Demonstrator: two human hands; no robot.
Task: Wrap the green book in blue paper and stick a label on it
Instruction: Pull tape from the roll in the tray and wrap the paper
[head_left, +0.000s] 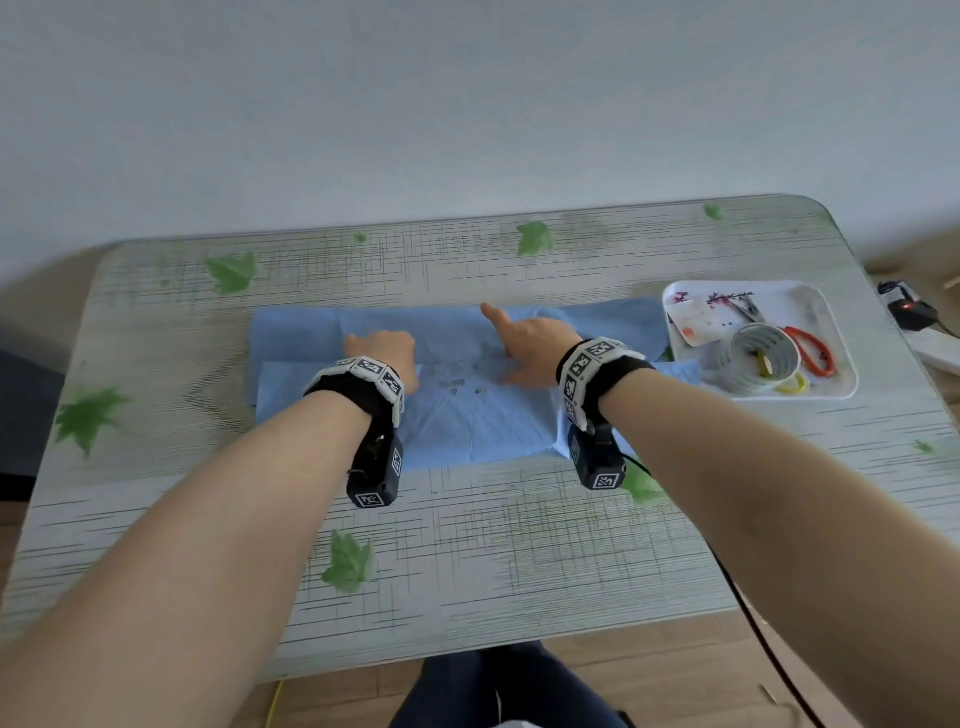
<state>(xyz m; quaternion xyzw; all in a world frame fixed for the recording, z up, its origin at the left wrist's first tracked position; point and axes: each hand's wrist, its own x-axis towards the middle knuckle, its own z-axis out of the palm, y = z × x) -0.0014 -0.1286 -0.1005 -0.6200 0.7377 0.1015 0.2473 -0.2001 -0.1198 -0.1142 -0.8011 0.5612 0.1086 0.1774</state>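
Note:
The blue paper (467, 415) lies folded over itself in the middle of the table; the green book does not show and seems covered by it. My left hand (387, 356) rests on the paper's left part with fingers curled down onto it. Pressing on the paper to the right is my right hand (524, 345), its index finger stretched out toward the far fold and the other fingers bent. Neither hand holds anything. A label sheet (693, 319) with coloured marks lies in the white tray.
A white tray (831, 384) at the right holds a roll of clear tape (761, 358), red-handled scissors (813, 351), a yellow ring and small clips. The table top (467, 561) has printed green leaves. A black device and cable lie past the right edge.

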